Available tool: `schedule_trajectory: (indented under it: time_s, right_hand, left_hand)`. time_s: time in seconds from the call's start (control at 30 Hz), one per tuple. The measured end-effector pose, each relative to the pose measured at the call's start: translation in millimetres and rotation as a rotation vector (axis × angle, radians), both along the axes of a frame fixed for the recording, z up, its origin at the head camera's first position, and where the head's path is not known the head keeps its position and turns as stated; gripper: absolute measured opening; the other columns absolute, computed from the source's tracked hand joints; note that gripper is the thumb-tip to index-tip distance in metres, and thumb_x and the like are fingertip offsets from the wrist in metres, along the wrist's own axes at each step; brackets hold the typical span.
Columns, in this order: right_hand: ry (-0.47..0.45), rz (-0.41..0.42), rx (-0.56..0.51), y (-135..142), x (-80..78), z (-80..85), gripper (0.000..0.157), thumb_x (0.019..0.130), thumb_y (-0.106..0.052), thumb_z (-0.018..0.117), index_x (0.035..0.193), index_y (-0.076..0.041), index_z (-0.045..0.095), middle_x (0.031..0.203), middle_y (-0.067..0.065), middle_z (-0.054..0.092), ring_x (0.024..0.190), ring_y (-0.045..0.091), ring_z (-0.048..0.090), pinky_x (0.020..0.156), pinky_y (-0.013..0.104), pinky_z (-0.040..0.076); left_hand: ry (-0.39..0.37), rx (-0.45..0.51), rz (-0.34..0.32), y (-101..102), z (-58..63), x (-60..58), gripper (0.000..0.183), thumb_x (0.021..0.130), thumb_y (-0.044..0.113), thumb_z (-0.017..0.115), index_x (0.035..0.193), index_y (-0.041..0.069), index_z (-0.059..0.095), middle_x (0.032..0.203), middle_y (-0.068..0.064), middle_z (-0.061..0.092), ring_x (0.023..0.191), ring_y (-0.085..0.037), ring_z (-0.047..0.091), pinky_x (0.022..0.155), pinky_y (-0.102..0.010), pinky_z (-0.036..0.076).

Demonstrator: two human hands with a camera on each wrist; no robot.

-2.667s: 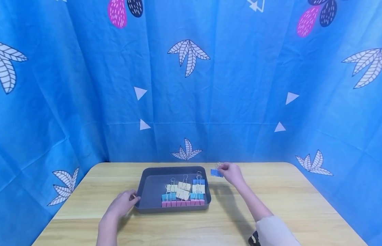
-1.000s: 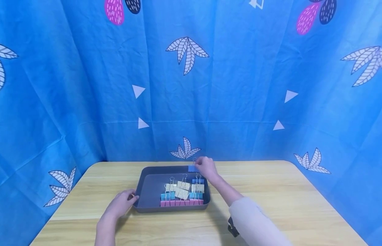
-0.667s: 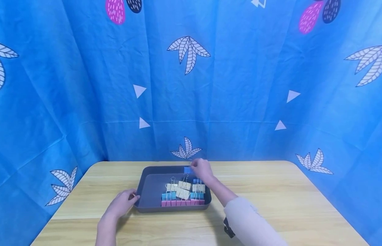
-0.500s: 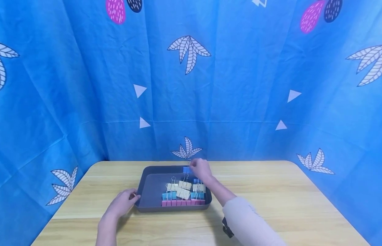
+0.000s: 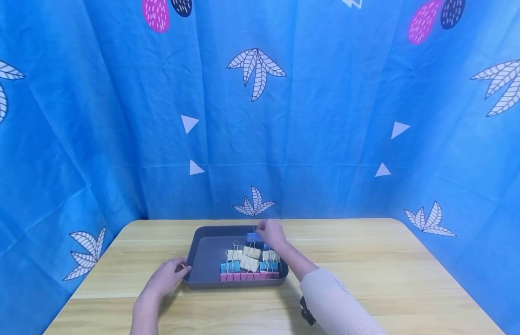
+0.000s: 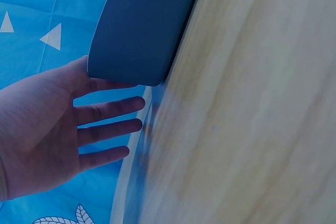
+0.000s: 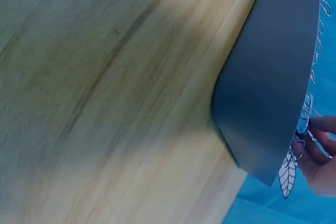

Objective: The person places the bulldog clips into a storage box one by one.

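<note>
A dark grey tray (image 5: 213,284) on the wooden table holds pink, teal, cream and blue binder clips. With thumb and index finger my left hand (image 5: 164,278) grips its left edge; the other three fingers stretch out straight in the left wrist view, and the tray wall hides the thumb tip. At the tray's far side my right hand (image 5: 273,233) pinches the wire handles of a blue binder clip (image 5: 252,237) just behind a cream clip (image 5: 251,252). Another blue clip (image 5: 266,246) is partly covered by my right hand. The right wrist view shows handles (image 7: 304,109) above the tray wall.
Pink clips (image 5: 249,277) line the tray's near wall, with teal clips (image 5: 230,266) behind them. Blue patterned cloth (image 5: 260,139) hangs behind and beside the wooden table (image 5: 368,270). A dark object (image 5: 307,312) shows under my right sleeve.
My right hand has carried the blue binder clip from right of the tray leftward over its far side, then lowered it toward the cream clips. My left hand has stayed at the tray's edge.
</note>
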State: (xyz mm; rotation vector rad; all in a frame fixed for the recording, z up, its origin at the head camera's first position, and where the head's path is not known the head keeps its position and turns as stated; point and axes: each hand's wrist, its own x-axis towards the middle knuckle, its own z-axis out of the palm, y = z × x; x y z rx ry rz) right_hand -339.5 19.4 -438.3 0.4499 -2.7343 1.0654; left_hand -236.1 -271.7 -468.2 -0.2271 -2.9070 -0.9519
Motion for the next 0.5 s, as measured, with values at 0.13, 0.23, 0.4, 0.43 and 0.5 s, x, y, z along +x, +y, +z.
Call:
schedule_trajectory:
  time_s: [0.13, 0.23, 0.4, 0.43, 0.5]
  right_hand:
    - [-0.047, 0.016, -0.009, -1.5, 1.0, -1.9, 0.006, 0.083, -0.002, 0.062, 0.084, 0.0, 0.068, 0.073, 0.005, 0.063, 0.054, 0.012, 0.054, 0.051, 0.023, 0.048]
    - [-0.053, 0.015, 0.021, -2.2, 1.5, -4.0, 0.005, 0.083, -0.002, 0.063, 0.082, -0.002, 0.068, 0.074, 0.005, 0.063, 0.058, 0.012, 0.054, 0.053, 0.024, 0.048]
    - [-0.044, 0.001, 0.11, -2.7, 1.2, -7.0, 0.006, 0.083, -0.005, 0.063, 0.081, -0.004, 0.069, 0.08, 0.005, 0.065, 0.063, 0.013, 0.055, 0.059, 0.025, 0.048]
    - [-0.042, -0.001, 0.126, -2.7, 0.8, -7.4, 0.006, 0.083, -0.005, 0.063, 0.081, -0.004, 0.069, 0.08, 0.005, 0.065, 0.063, 0.013, 0.056, 0.06, 0.026, 0.049]
    - [-0.033, -0.003, 0.15, -2.5, -0.1, -8.5, 0.006, 0.083, -0.006, 0.064, 0.082, -0.004, 0.069, 0.08, 0.005, 0.065, 0.064, 0.014, 0.056, 0.061, 0.027, 0.049]
  left_hand:
    - [0.001, -0.005, 0.006, -0.7, -1.0, -0.7, 0.033, 0.091, 0.018, 0.055, 0.113, -0.006, 0.058, 0.108, -0.022, 0.058, 0.1, -0.038, 0.054, 0.085, -0.055, 0.041]
    - [0.005, -0.002, 0.004, -0.7, -1.8, -1.1, 0.033, 0.091, 0.018, 0.056, 0.113, -0.006, 0.058, 0.107, -0.022, 0.058, 0.1, -0.039, 0.054, 0.085, -0.055, 0.041]
    - [-0.008, 0.004, 0.006, 0.0, -0.8, -0.3, 0.033, 0.091, 0.018, 0.055, 0.113, -0.007, 0.057, 0.107, -0.023, 0.058, 0.1, -0.039, 0.053, 0.085, -0.055, 0.041]
    - [-0.01, 0.004, 0.008, 0.1, -0.5, -0.1, 0.033, 0.091, 0.018, 0.055, 0.113, -0.007, 0.057, 0.108, -0.023, 0.058, 0.101, -0.039, 0.053, 0.085, -0.055, 0.04]
    - [-0.015, 0.003, 0.013, 0.2, 0.3, 0.1, 0.033, 0.092, 0.018, 0.055, 0.114, -0.006, 0.057, 0.109, -0.023, 0.058, 0.102, -0.04, 0.053, 0.085, -0.055, 0.04]
